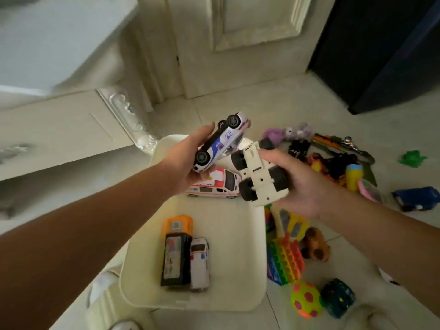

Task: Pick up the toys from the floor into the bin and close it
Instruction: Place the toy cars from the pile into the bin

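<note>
The white bin (247, 298) stands open on the floor below both hands. My left hand (184, 163) grips a white and blue police car (220, 141), tilted on its side over the bin's far end. My right hand (300, 184) grips a cream toy truck (258, 173) with black wheels, underside up, over the bin's right rim. Inside the bin lie a pink and white ambulance (214, 186), an orange and black toy truck (176, 251) and a small white ambulance (200, 265).
Loose toys lie on the tiled floor right of the bin: a rainbow pop mat (284, 260), a neon ball (306, 300), a dark ball (338, 297), a brown plush (315, 244), a blue car (415, 198), a green toy (412, 158), purple plush (285, 133). White cabinet (59, 129) left, door (238, 44) behind.
</note>
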A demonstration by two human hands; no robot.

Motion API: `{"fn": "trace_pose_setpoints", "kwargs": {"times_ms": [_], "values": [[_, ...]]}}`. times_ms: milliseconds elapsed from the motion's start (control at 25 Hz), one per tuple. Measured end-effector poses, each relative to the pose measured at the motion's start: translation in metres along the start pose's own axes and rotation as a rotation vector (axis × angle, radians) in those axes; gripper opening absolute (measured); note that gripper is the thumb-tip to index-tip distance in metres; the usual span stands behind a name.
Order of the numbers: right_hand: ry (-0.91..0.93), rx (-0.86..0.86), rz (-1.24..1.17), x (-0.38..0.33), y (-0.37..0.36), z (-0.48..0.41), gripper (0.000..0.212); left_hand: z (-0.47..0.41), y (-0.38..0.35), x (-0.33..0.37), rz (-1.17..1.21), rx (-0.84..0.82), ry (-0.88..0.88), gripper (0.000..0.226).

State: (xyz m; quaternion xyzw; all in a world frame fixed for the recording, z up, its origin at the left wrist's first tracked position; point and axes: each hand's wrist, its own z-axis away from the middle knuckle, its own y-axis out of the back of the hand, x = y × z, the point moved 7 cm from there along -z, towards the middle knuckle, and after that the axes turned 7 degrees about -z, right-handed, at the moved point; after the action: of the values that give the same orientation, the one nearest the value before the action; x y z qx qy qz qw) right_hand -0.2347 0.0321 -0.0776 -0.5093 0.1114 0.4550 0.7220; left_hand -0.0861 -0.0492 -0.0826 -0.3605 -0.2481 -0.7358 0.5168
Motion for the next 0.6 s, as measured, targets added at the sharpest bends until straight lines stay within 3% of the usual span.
{"fn": "trace_pose_setpoints", "kwargs": {"times_ms": [80,120,320,480,600], "values": [[-0.092,0.042,0.053,0.033,-0.01,-0.029,0.035,-0.01,0.027,-0.009,0.073,0.035,0.018,0.033],[-0.169,0.119,0.16,0.054,-0.007,-0.045,0.048,-0.014,0.038,-0.016,0.096,0.05,0.035,0.031],[-0.503,0.557,1.148,0.129,0.04,-0.089,0.1,-0.021,0.054,-0.051,0.136,0.105,0.18,0.031],[-0.58,0.599,1.379,0.175,0.051,-0.095,0.09,-0.022,0.051,-0.062,0.062,0.081,0.188,0.03],[-0.626,0.589,1.422,0.194,0.052,-0.092,0.083,-0.017,0.052,-0.076,0.037,-0.003,0.195,0.033]]}}
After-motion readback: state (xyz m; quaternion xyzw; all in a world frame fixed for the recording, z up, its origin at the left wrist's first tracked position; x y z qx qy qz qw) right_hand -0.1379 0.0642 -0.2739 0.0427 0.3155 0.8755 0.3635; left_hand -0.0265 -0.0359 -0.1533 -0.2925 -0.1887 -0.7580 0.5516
